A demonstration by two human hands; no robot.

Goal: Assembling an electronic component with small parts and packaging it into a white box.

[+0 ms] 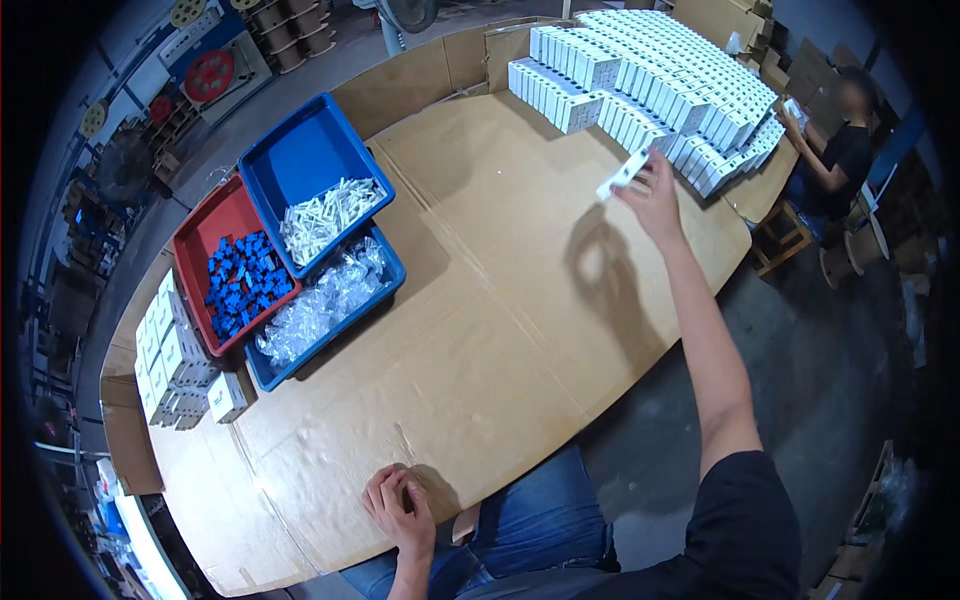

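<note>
In the frame's upper right, the right hand (655,196) pinches a slim white box (621,175), its long axis slanting up rightward toward the nearby stacked white boxes (690,90), while the left hand (402,505), well away at lower centre, rests loosely curled.

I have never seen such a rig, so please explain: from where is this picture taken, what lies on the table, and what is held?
No robot: a person works bare-handed, filmed by a fisheye camera worn on the head, so straight edges bend. The right hand holds a small white object above the table; the left hand, seemingly empty, is at the near edge. White boxes are stacked right and left. A red tray holds blue parts; blue trays hold white pieces and clear plastic.
</note>
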